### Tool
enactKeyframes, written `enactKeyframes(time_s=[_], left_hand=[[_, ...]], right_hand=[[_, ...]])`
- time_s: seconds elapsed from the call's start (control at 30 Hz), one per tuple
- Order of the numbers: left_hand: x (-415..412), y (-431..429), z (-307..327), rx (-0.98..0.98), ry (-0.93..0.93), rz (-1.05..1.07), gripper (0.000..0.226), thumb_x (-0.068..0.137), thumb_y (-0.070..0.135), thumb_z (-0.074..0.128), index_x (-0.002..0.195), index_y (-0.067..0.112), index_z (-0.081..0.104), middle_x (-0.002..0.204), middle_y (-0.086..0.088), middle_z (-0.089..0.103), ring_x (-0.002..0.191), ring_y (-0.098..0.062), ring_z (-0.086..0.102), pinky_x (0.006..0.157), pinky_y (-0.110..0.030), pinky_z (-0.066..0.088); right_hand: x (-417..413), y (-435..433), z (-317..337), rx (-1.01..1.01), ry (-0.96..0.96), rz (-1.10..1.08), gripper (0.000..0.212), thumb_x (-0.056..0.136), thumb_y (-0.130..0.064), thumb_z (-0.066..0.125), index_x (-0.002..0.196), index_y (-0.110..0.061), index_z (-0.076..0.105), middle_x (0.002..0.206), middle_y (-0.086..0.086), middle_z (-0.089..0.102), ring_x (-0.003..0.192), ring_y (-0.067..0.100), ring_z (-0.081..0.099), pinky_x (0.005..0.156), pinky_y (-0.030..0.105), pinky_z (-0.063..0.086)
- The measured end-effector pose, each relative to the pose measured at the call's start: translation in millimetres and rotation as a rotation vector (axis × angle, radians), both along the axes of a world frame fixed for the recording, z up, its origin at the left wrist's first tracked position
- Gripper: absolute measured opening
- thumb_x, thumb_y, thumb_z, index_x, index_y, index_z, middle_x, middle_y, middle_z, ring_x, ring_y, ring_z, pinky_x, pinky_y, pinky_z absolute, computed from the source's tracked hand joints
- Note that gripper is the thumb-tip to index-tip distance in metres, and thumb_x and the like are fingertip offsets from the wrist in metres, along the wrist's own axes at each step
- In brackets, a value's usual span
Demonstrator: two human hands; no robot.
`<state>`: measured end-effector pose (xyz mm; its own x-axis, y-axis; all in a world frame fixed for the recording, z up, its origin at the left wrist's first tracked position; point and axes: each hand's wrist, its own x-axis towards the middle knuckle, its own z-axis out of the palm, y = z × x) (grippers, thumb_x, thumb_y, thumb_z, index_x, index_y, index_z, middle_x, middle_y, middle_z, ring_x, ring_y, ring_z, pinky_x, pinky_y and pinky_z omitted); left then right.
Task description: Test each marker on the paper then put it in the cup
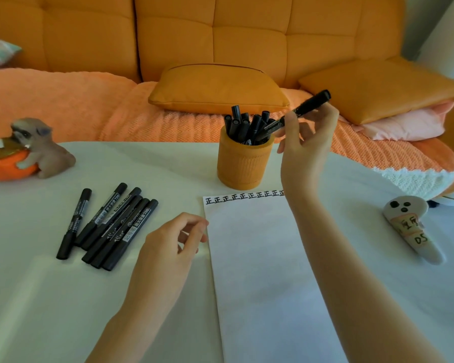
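Pinching a marker (312, 102) — right hand (307, 145) (正 row (244, 197) on paper (260, 258))

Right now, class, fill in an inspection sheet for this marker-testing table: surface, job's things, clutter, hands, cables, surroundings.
Surface: white table.
Job's things: paper, black characters along its top edge; orange cup holding capped markers; loose markers left of the paper; held marker slanting into the cup's mouth.
Clutter: dog figurine far left; ghost toy right.
Hands: right hand pinches the held marker; left hand relaxed, empty, beside the paper.
Cables: nothing seen.
Surroundings: orange sofa, cushions.
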<state>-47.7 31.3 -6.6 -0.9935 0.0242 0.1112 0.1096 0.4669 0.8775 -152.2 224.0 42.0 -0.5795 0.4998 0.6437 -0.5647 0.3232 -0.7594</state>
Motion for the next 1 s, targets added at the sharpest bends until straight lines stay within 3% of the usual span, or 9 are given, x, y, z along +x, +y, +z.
enactKeyframes(time_s=[0.1,0.17,0.33,0.43,0.53,0.8,1.0], left_hand=[[0.0,0.1,-0.8,-0.013,-0.004,-0.003,0.013,0.089,0.026,0.055,0.080,0.032,0.062,0.074,0.021,0.065,0.065,-0.007,0.060,0.062,-0.028,0.049],[0.1,-0.2,-0.3,-0.021,-0.011,-0.001,0.013,0.089,0.026,0.055,0.080,0.033,0.062,0.075,0.022,0.064,0.066,-0.007,0.060,0.064,-0.028,0.049],[-0.8,-1.5,-2.0,-0.026,-0.030,0.015,0.013,0.089,0.028,0.055,0.079,0.035,0.062,0.075,0.021,0.065,0.066,-0.005,0.060,0.065,-0.030,0.050],[-1.7,-2.4,-2.6,-0.028,-0.039,0.020,0.014,0.089,0.028,0.055,0.079,0.036,0.061,0.075,0.021,0.065,0.066,-0.005,0.060,0.065,-0.029,0.050],[-2.3,-3.1,-3.5,-0.030,-0.042,0.022,0.014,0.089,0.027,0.055,0.079,0.036,0.061,0.075,0.023,0.065,0.066,-0.004,0.060,0.063,-0.028,0.049],[-2.0,-5.1,-3.7,-0.027,-0.046,0.023,0.012,0.089,0.030,0.054,0.081,0.036,0.061,0.077,0.022,0.064,0.067,-0.002,0.061,0.063,-0.024,0.049],[-1.2,-7.4,-2.3,-0.053,-0.046,0.050,0.011,0.089,0.028,0.054,0.085,0.034,0.062,0.075,0.015,0.066,0.070,-0.002,0.060,0.066,-0.025,0.049]], right_hand=[[-8.3,1.5,-4.0,0.102,-0.006,-0.012,0.049,0.092,-0.002,0.055,0.131,-0.020,0.032,0.094,0.007,0.052,0.066,0.025,0.061,0.059,0.030,0.050],[-13.1,1.8,-9.9,0.210,-0.048,-0.021,0.058,0.092,-0.002,0.054,0.139,-0.023,0.028,0.094,0.005,0.054,0.071,0.023,0.060,0.065,0.030,0.052],[-27.1,3.0,-22.5,0.437,-0.227,-0.046,0.049,0.093,-0.011,0.056,0.138,-0.024,0.043,0.105,-0.001,0.059,0.086,0.012,0.058,0.070,0.030,0.052],[-31.8,2.2,-22.9,0.473,-0.212,-0.073,0.045,0.093,-0.012,0.056,0.137,-0.021,0.048,0.108,-0.002,0.051,0.081,0.009,0.051,0.067,0.014,0.043],[-36.6,3.3,-20.7,0.496,-0.207,-0.050,0.042,0.091,-0.006,0.058,0.132,-0.014,0.052,0.106,-0.004,0.048,0.079,0.010,0.048,0.068,0.010,0.039],[-40.7,11.0,-32.4,0.618,-0.182,-0.073,0.031,0.082,-0.005,0.066,0.113,-0.002,0.061,0.109,0.015,0.049,0.097,0.020,0.048,0.079,0.007,0.037],[-33.2,9.7,-31.8,0.656,-0.291,-0.068,0.045,0.088,-0.010,0.061,0.132,-0.010,0.052,0.120,0.016,0.044,0.114,0.025,0.039,0.090,0.008,0.030]])
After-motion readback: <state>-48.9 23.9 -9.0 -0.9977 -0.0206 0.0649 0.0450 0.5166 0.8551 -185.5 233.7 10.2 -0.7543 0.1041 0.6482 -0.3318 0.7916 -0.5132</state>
